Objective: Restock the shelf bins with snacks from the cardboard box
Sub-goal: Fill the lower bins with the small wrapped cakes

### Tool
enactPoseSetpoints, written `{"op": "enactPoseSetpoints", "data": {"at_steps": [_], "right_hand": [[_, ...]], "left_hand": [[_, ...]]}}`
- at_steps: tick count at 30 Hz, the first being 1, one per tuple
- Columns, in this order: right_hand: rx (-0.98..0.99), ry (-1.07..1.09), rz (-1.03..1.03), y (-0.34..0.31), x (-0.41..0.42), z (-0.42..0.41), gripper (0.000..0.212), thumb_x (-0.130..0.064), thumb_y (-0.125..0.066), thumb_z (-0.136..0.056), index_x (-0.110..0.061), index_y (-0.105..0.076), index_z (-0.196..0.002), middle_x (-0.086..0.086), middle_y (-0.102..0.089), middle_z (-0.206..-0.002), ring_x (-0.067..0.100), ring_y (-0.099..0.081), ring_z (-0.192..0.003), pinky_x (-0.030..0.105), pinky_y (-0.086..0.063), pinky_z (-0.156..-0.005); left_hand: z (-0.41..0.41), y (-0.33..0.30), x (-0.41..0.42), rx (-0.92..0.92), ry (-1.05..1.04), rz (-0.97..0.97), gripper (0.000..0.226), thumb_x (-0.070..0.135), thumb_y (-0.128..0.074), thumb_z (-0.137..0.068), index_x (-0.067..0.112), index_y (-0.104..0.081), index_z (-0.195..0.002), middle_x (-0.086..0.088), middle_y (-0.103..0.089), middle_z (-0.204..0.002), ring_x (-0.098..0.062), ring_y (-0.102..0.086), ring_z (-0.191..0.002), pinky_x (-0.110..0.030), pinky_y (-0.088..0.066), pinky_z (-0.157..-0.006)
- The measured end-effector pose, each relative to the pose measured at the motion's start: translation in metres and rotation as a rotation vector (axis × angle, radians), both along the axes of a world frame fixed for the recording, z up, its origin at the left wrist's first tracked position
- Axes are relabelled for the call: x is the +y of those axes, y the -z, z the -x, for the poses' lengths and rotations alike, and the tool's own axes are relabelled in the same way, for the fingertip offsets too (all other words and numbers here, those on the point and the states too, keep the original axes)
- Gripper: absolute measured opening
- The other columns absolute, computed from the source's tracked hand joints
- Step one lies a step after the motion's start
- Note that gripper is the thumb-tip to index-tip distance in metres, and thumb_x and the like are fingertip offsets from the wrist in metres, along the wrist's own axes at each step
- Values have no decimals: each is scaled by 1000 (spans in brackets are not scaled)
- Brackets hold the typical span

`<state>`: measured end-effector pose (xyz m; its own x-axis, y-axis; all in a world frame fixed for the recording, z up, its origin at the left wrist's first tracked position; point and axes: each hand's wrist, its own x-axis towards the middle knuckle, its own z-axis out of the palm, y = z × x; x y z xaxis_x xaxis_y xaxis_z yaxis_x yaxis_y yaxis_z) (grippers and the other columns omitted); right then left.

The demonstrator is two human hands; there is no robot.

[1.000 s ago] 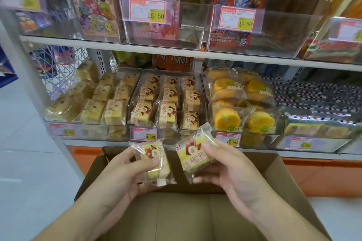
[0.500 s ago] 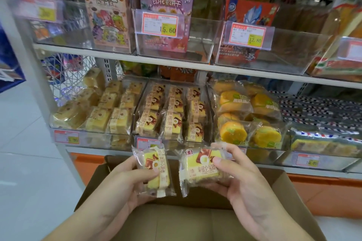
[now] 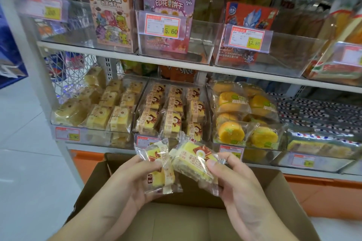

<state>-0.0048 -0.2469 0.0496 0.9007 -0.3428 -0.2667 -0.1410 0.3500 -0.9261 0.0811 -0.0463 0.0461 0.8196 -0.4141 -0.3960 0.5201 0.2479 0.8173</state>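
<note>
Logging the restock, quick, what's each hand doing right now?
Left hand: holds a wrapped cake.
Right hand: holds a second wrapped cake.

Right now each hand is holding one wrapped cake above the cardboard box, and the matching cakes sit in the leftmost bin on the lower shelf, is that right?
Not quite. In the head view the matching cakes, with the same red-brown label, fill the second bin from the left. The rest holds: left hand and right hand each hold one wrapped cake above the cardboard box.

Pale tiled floor [image 3: 25,162] — white shelving [image 3: 121,56]
</note>
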Motion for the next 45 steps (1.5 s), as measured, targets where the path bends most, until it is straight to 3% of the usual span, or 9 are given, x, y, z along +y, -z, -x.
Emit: {"op": "enactPoseSetpoints", "data": {"at_steps": [2,5,9,16,32,36,39,42,45], "right_hand": [[4,-11,10,1,-2,-1,54,-12,-90,-71,1,-64,-117,20,-78,-109,35,-78,-98,41,-57,-73],[0,-25,-1,3,-6,-3,43,-16,-79,-67,-3,-70,-107,23,-77,-109,36,-77,-94,39,-54,-62],[8,-69,15,5,-6,-4,49,-17,-74,-67,1,-67,-111,26,-77,-106,35,-76,-91,36,-52,-60],[3,-60,85,1,-3,-9,64,-11,-91,-67,-7,-62,-124,22,-79,-106,34,-78,-93,36,-52,-64],[-21,-8,12,-1,5,-16,54,-14,-91,-71,5,-53,-104,22,-78,-106,32,-78,-99,33,-57,-66],[-41,-41,372,8,23,-16,52,-54,-88,-66,-10,-66,-83,9,-76,-86,22,-68,-81,37,-51,-79],[-28,-102,686,6,27,-14,51,-71,-78,-66,-39,-70,-104,-8,-75,-103,11,-70,-92,36,-60,-86],[-94,-267,981,-12,18,-12,83,-57,-85,-74,-65,-33,-139,-36,-42,-143,-6,-51,-129,19,-52,-101],[-206,-514,1285,-31,12,-18,108,-40,-89,-81,-60,-16,-157,-44,-4,-160,-12,-9,-153,25,-26,-121]], "left_hand": [[-1,-2,2,-7,20,3,83,21,-87,-44,3,-70,-122,-27,-74,-120,-51,-72,-107,-60,-59,-91],[-6,-3,3,-17,-33,-66,49,4,-87,-56,-1,-67,-101,-32,-73,-111,-46,-77,-92,-54,-63,-76],[-13,-3,6,-34,-75,-137,32,9,-76,-70,-3,-69,-99,-22,-79,-92,-37,-80,-79,-54,-58,-82],[-9,-14,13,-65,90,-183,32,13,-70,-95,8,-69,-126,-18,-79,-112,-34,-78,-104,-54,-55,-99],[0,-6,-2,-13,59,-148,33,28,-72,-90,13,-74,-120,-13,-81,-108,-30,-80,-97,-51,-58,-93],[2,-5,-6,-1,52,-98,54,26,-80,-75,10,-70,-125,-15,-80,-110,-34,-79,-100,-50,-59,-89],[-2,-7,-6,-36,36,-111,52,22,-83,-76,14,-69,-125,-12,-81,-108,-31,-79,-96,-49,-59,-86],[-6,-9,-5,-48,58,-105,54,14,-84,-77,14,-67,-127,-14,-80,-111,-33,-78,-102,-53,-58,-95],[-8,-8,-6,-47,96,-115,56,12,-87,-73,14,-68,-125,-13,-80,-110,-33,-78,-102,-55,-58,-97]]}}
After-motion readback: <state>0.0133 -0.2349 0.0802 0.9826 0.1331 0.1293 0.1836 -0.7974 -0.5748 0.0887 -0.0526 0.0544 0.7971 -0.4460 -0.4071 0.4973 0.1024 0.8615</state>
